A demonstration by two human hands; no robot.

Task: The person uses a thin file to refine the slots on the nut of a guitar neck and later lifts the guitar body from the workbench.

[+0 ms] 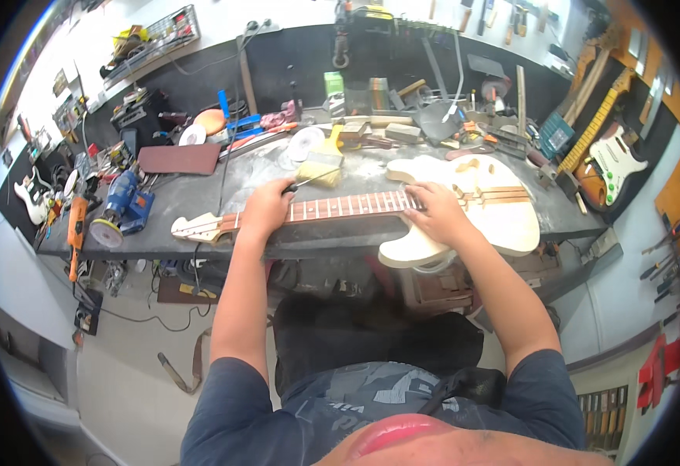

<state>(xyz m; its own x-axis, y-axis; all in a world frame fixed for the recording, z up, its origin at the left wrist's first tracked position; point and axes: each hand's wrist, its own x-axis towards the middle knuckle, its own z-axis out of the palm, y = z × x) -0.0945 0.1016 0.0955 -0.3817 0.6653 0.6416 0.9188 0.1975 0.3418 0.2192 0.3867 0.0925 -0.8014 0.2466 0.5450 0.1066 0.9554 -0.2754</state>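
Note:
An unfinished electric guitar lies across the workbench, its pale wood body (503, 221) at the right and its headstock (196, 227) at the left. Between them runs the fretted neck (340, 206), with a brown fingerboard. My left hand (266, 208) is closed over the neck near the headstock end. From its fingers a thin screwdriver-like tool (316, 179) with a dark handle points right, toward a wide brush (322, 165) with a yellow handle. My right hand (439, 213) rests with fingers outstretched where the neck meets the body, holding no tool.
A blue bench grinder (128, 203) and an orange power tool (76, 229) sit at the left. Sandpaper (179, 159), a white disc (306, 144) and wood blocks (403, 133) lie behind the guitar. A finished guitar (613, 167) leans at the right. The bench's front edge (316, 252) is close below.

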